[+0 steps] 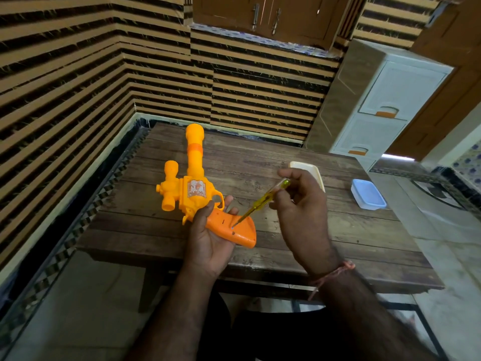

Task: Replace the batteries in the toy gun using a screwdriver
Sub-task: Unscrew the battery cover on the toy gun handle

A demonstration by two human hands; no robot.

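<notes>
An orange-yellow toy gun is held above the wooden table, barrel pointing away from me. My left hand grips its darker orange handle from below, thumb across the top. My right hand pinches the yellow see-through handle of a screwdriver. The screwdriver slants down to the left, and its tip sits on the handle's side near a small screw hole.
A cream rectangular tray lies on the table behind my right hand. A clear box with a blue lid sits near the right edge. A white drawer cabinet stands beyond the table's far right corner. Striped walls close off the left and back.
</notes>
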